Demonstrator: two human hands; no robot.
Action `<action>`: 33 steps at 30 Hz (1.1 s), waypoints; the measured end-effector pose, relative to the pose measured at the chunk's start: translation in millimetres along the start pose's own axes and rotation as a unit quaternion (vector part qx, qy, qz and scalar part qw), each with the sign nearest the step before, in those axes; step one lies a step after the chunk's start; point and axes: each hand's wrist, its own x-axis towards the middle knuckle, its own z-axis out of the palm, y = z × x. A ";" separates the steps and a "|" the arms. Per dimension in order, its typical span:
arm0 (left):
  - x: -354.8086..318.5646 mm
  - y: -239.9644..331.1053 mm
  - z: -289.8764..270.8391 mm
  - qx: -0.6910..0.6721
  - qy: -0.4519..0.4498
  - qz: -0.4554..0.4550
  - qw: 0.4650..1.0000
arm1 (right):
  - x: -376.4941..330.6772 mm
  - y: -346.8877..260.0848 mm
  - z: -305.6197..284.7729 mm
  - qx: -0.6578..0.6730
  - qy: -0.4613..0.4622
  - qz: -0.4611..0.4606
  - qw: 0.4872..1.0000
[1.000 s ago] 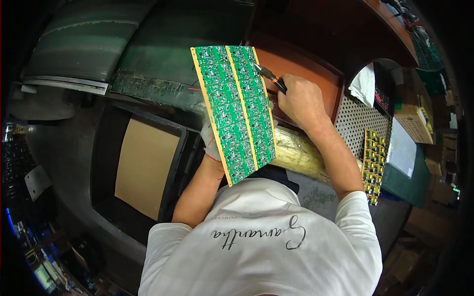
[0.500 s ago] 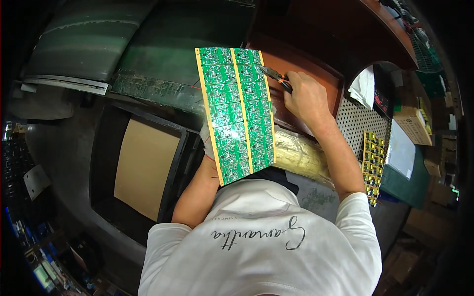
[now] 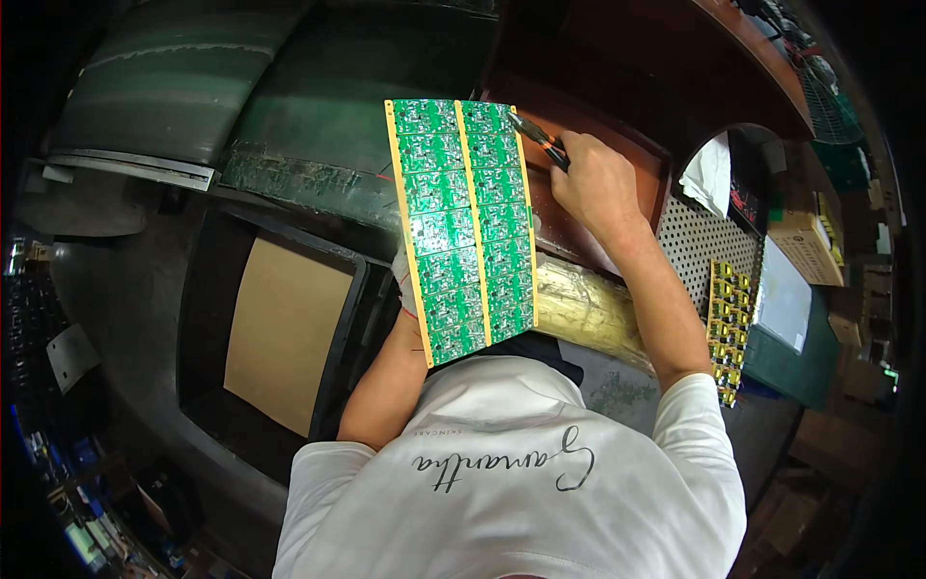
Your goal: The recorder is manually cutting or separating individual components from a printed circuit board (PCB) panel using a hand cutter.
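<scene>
I hold a long green circuit-board panel [image 3: 463, 227] with yellow edge strips upright in front of me. My left hand [image 3: 406, 286], in a white glove, grips its lower left edge and is mostly hidden behind the panel. At the panel's upper right edge, my right hand [image 3: 598, 183] is closed on small cutters [image 3: 536, 136] with orange and black handles. The cutter tip touches the panel's top right corner.
A black tray holding a brown cardboard sheet [image 3: 285, 328] lies to the left. A gold foil-wrapped bar [image 3: 588, 309] runs below the panel. A perforated metal plate [image 3: 699, 251], a yellow component strip [image 3: 728, 318] and cardboard boxes [image 3: 801, 241] are to the right. A green belt [image 3: 289, 125] curves behind.
The panel has swung more upright and shifted slightly right. My right hand has risen with the cutters toward the panel's top right corner.
</scene>
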 end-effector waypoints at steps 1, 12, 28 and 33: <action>-1.4 0.7 2.9 0.006 0.000 0.007 1.000 | 0.5 -0.7 -0.3 -0.004 0.011 -0.006 1.000; -0.6 -2.9 -17.5 0.000 0.014 -0.011 1.000 | 7.1 -3.2 -4.5 -0.017 -0.036 0.009 0.999; -6.1 3.1 2.5 -0.031 0.020 -0.052 0.998 | 6.0 -3.0 -9.4 -0.024 0.008 0.014 1.000; -1.6 -0.1 -8.4 0.036 0.094 -0.024 0.995 | 10.3 10.2 -10.1 -0.041 -0.038 0.002 0.998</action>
